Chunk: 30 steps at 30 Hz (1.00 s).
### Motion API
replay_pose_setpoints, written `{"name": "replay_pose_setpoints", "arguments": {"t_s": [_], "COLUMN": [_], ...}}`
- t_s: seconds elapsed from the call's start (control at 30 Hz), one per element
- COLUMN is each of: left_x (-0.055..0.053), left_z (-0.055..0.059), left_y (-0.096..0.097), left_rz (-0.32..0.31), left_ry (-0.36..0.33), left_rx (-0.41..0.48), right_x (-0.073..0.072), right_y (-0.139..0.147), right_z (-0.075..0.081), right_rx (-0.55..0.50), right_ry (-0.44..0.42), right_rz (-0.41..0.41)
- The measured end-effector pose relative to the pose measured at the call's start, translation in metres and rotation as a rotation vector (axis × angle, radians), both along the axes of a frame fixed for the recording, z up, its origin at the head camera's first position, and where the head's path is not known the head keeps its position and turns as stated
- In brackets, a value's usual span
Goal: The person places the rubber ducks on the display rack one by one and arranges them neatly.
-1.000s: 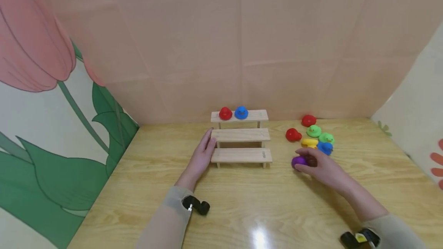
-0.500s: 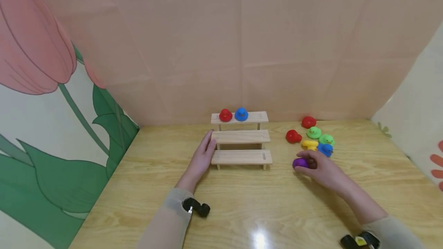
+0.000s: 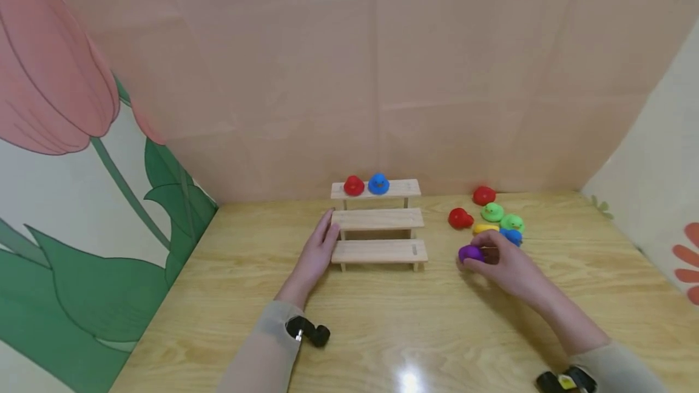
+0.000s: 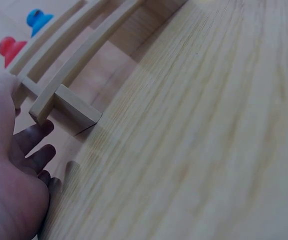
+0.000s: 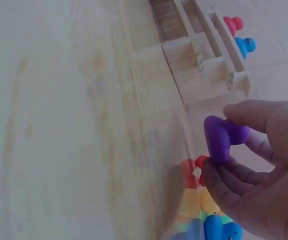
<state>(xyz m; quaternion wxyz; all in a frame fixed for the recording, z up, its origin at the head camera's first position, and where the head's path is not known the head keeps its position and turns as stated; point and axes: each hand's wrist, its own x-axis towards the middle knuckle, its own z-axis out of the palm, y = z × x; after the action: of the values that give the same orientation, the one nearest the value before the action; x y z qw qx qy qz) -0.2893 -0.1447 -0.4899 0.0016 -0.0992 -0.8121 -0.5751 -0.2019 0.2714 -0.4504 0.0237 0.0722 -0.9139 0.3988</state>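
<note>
My right hand pinches a small purple toy duck between thumb and fingertips, close over the table on the right. In the right wrist view the duck is tipped within the fingers. My left hand holds the left end of a three-step wooden rack, with its thumb at the middle step and fingers bent in beside the frame. On the rack's top step sit a red duck and a blue duck, side by side at the left and middle.
Beyond the right hand lie loose ducks: two red, one nearer and one farther, two green, a yellow duck and a blue duck, partly hidden. A pinkish backdrop stands behind the wooden table.
The purple duck shifts slightly in the right hand and turns a little outward from the fingers. The left hand stays at the rack. The whole head view drifts slightly downward.
</note>
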Motion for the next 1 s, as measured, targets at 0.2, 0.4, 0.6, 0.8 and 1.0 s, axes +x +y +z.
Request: {"name": "replay_pose_setpoints", "arguments": {"t_s": [0.2, 0.4, 0.6, 0.8, 1.0], "left_x": [0.000, 0.002, 0.003, 0.002, 0.001], "left_z": [0.000, 0.000, 0.001, 0.002, 0.000], "left_y": [0.000, 0.000, 0.000, 0.000, 0.000], "left_rz": [0.000, 0.003, 0.001, 0.001, -0.005], "left_ry": [0.003, 0.004, 0.009, 0.014, -0.002], "left_rx": [0.000, -0.001, -0.005, -0.004, 0.013], "right_x": [-0.002, -0.003, -0.006, -0.012, -0.019], "right_y": [-0.002, -0.006, -0.010, -0.014, -0.020], "right_z": [0.003, 0.010, 0.021, 0.034, 0.048], "right_rx": [-0.028, -0.065, -0.065, -0.082, -0.087], "right_ry": [0.050, 0.077, 0.105, 0.150, 0.189], "right_rz": [0.000, 0.012, 0.021, 0.050, 0.067]}}
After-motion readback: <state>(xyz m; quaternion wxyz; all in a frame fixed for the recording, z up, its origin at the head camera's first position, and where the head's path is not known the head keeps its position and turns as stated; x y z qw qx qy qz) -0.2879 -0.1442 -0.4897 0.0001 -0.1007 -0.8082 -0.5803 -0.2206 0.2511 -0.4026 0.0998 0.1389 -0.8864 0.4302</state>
